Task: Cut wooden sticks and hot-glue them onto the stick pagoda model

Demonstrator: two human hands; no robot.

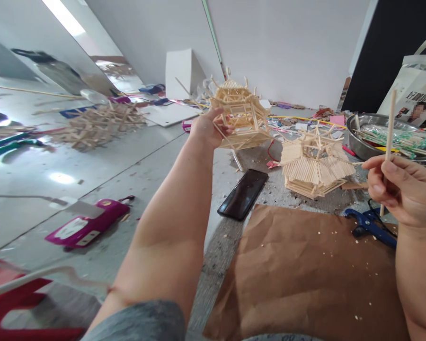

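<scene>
My left hand reaches far forward, its fingers closed on the left side of a pagoda model built of thin wooden sticks. Whether the model rests on the floor or is lifted a little, I cannot tell. At the right, my right hand pinches a single wooden stick, held nearly upright. Between the hands stands a second stick-built piece, a roof section with a slatted sloping roof. Below my right hand lies a blue glue gun, partly hidden by the wrist.
Brown paper with wood crumbs covers the near floor. A black phone lies beyond it. A metal bowl of skewers stands right, by a white bag. Leftward are a purple power strip, a stick pile and a red stool.
</scene>
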